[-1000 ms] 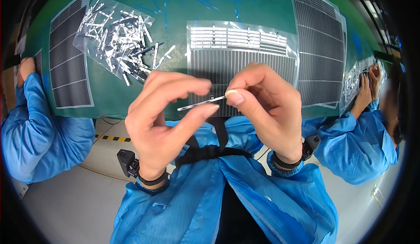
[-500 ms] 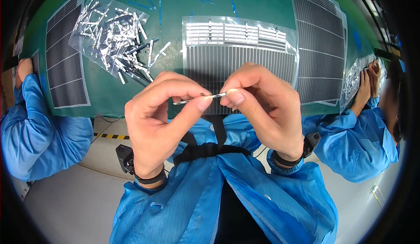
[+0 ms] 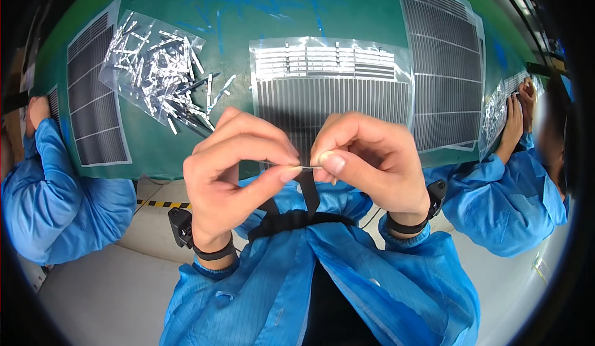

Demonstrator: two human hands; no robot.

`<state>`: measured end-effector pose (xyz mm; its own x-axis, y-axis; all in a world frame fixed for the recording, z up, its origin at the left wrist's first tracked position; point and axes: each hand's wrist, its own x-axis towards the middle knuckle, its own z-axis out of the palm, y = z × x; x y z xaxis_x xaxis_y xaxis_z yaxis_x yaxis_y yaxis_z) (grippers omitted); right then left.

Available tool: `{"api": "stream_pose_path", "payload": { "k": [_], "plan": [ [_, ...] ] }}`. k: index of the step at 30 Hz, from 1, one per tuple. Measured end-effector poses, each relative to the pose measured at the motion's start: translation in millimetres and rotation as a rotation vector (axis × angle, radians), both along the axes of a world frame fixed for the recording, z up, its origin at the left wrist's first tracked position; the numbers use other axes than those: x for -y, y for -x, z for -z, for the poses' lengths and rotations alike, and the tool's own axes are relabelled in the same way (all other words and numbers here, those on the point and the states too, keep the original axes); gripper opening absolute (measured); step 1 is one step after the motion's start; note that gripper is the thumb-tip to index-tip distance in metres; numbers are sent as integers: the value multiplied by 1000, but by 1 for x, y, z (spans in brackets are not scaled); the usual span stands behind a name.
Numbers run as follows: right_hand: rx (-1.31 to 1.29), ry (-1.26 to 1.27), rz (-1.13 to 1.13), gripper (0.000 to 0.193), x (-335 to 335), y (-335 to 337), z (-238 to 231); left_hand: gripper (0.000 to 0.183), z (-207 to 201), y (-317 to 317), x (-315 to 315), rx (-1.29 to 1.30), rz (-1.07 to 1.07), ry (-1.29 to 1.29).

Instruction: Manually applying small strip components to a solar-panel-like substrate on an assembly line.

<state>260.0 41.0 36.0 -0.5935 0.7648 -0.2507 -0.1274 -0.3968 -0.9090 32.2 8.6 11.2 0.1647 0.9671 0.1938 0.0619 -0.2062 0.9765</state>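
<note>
My left hand [image 3: 238, 169] and my right hand [image 3: 369, 160] meet in front of my chest, fingertips almost touching. Between them they pinch a thin silver metal strip [image 3: 305, 167], of which only a short piece shows between thumbs and forefingers. Behind the hands, on the green table [image 3: 248, 11], lies a striped dark panel under clear film [image 3: 334, 88]. To its left lies a clear plastic bag [image 3: 158, 67] with several small silver strips piled on it.
More dark striped panels lie at the left [image 3: 96, 95] and right [image 3: 443, 61] of the table. A person in a blue sleeve [image 3: 43, 178] works at the left, another person [image 3: 514, 166] at the right, hands on a film-covered panel.
My hands have drawn closer together along the strip, so less of it shows. They also sit slightly lower against the table edge.
</note>
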Motion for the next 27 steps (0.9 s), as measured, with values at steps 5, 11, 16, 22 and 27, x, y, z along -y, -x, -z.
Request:
{"api": "stream_pose_path", "payload": {
  "k": [5,11,16,22,27],
  "plan": [
    [-47,-25,9,10,2,-3,3,16,3,-5,2,64,-2,70],
    [-152,97,4,11,5,8,12,18,6,-8,-5,34,-27,-180],
    [-21,-88,-29,9,3,7,12,16,0,-2,-6,-39,32,-186],
    [319,-764,115,20,-7,-5,-1,18,-8,-4,-10,-190,-22,-112],
    [289,-773,99,15,-13,-11,0,20,-15,-4,-13,-214,-14,-75]
  ]
}}
